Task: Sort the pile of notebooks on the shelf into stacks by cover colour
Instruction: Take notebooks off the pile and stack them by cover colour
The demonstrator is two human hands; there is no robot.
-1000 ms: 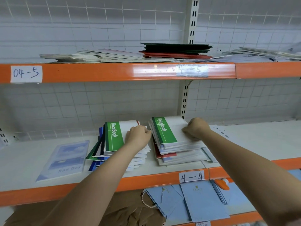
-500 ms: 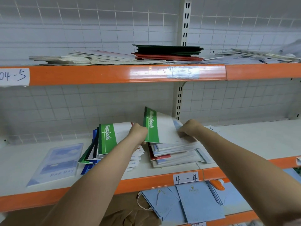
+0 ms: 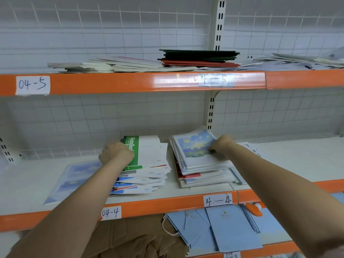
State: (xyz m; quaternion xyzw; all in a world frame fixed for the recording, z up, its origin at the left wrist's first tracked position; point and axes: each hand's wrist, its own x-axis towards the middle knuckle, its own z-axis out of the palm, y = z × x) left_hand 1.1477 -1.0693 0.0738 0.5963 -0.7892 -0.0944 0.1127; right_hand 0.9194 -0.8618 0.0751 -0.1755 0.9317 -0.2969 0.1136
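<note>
The left hand (image 3: 116, 153) lies knuckles-up on the green-and-white notebook (image 3: 144, 151) topping the left stack (image 3: 143, 175); its fingers curl under and out of sight, so I cannot tell whether they grasp the cover. The right hand (image 3: 221, 143) has its fingers clenched round the far right edge of a painted blue-and-yellow notebook (image 3: 195, 147), which sits tilted atop the right pile (image 3: 201, 170). Both heaps rest on the white middle shelf (image 3: 297, 161), near each other but apart, their thin glossy covers fanned unevenly. A pale blue booklet (image 3: 74, 179) at left is half hidden by the forearm
</note>
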